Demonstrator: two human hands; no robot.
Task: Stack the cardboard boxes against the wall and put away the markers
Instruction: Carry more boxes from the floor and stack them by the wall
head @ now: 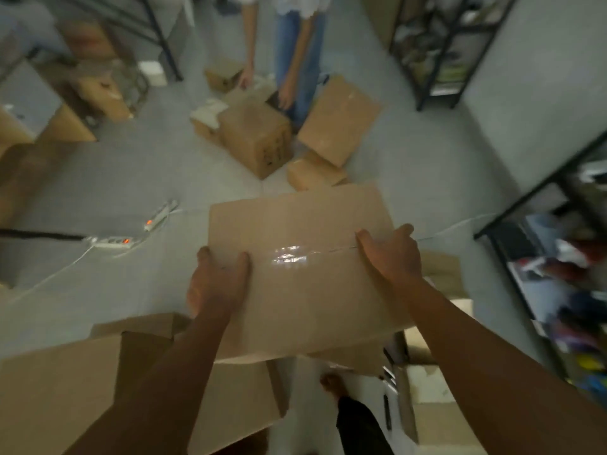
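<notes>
I hold a taped brown cardboard box in front of me above the floor. My left hand grips its near left edge and my right hand grips its right edge. Several more cardboard boxes lie scattered on the floor ahead, one tilted box leaning among them. Open boxes sit below me at the left and a further open box at the right. No markers can be made out.
Another person stands at the far boxes, hands reaching down. Two power strips with white cables lie on the grey floor at left. Black metal shelving lines the right wall. More boxes are piled at the far left.
</notes>
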